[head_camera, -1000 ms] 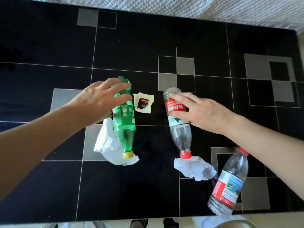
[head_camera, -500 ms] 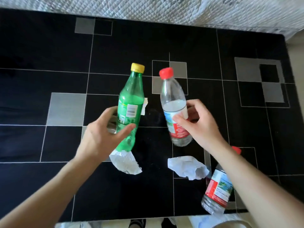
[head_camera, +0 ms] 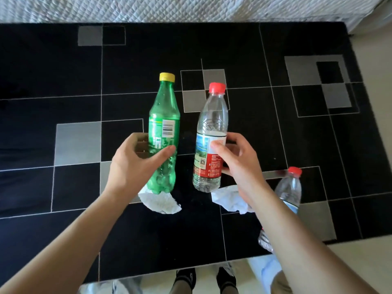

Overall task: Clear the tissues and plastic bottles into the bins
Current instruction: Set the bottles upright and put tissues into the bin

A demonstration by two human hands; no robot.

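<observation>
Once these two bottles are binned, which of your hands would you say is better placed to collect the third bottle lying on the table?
Probably the right hand: the third bottle lies beside the right forearm, near the table's right edge, across from the left hand.

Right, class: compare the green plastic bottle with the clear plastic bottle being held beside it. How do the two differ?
The green plastic bottle has a yellow cap and a green label with a barcode; the clear plastic bottle has a red cap and a red, white and blue label. The green one is gripped by the left hand, the clear one by the right hand. Both are held cap-up above the black table.
</observation>
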